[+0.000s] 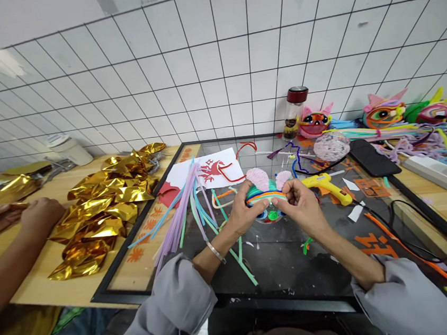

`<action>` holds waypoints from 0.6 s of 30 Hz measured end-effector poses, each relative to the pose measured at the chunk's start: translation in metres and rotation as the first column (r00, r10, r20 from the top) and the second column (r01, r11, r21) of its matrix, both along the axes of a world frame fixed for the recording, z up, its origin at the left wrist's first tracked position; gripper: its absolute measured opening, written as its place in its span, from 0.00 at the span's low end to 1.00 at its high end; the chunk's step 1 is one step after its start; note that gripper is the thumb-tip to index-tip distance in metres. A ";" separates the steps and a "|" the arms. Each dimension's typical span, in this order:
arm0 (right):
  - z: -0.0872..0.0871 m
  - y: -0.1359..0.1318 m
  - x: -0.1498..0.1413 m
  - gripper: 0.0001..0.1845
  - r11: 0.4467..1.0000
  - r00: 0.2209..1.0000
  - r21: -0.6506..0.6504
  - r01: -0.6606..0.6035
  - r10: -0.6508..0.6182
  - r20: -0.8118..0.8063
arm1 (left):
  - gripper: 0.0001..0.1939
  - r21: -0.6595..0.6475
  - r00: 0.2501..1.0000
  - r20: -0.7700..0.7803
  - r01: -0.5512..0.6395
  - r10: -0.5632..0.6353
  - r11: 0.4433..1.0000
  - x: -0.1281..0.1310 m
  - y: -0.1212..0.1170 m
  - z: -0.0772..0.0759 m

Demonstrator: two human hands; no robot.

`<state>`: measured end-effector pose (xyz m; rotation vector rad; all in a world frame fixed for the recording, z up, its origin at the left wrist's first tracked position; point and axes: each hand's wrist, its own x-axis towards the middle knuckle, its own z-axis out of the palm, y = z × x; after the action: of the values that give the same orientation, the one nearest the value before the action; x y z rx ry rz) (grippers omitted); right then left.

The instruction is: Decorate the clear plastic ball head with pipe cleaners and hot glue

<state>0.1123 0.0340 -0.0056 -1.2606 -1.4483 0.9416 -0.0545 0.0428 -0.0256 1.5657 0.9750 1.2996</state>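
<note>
Both my hands hold a small animal head made of coloured pipe cleaners (265, 188), above the dark glass sheet (285, 267). It has two pink ears, a teal top, blue and orange bands and a green nose. My left hand (244, 208) is closed on its left side, thumb along the front edge. From the right, my right hand (301, 202) pinches it near the right ear, its thumb close to the left one. Just right of that hand lies a yellow hot glue gun (329, 184).
Purple, blue and green pipe cleaners (183, 209) lie left over white paper (221, 162). Behind stand a lidded bottle (293, 115) and a finished animal head (315, 123). A phone (372, 156) and cables lie right. Another person's hands (39, 216) are by gold foil (93, 218).
</note>
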 end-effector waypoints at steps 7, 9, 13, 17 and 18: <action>-0.002 0.004 0.005 0.21 1.000 0.999 0.023 0.006 -0.005 -0.036 | 0.22 0.006 0.998 0.017 0.067 -0.067 0.998 -0.003 0.003 -0.001; -0.005 0.006 0.007 0.21 1.000 0.998 0.020 0.007 -0.006 -0.058 | 0.21 -0.001 0.995 0.045 0.094 -0.094 0.996 -0.005 0.008 -0.008; -0.006 0.009 0.009 0.20 1.000 0.995 0.004 -0.008 0.008 -0.101 | 0.22 -0.025 0.985 0.116 0.132 -0.128 0.991 -0.009 0.018 -0.022; -0.003 0.007 0.010 0.18 0.999 0.986 -0.014 -0.039 0.036 -0.160 | 0.23 -0.035 0.972 0.189 0.151 -0.142 0.988 -0.012 0.023 -0.030; -0.003 0.006 0.010 0.18 0.999 0.985 -0.017 -0.045 0.041 -0.167 | 0.24 -0.030 0.967 0.199 0.166 -0.157 0.986 -0.012 0.023 -0.031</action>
<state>0.1220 0.0401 -0.0085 -1.1406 -1.3417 1.0679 -0.0669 0.0662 -0.0564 1.4200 0.7337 1.2798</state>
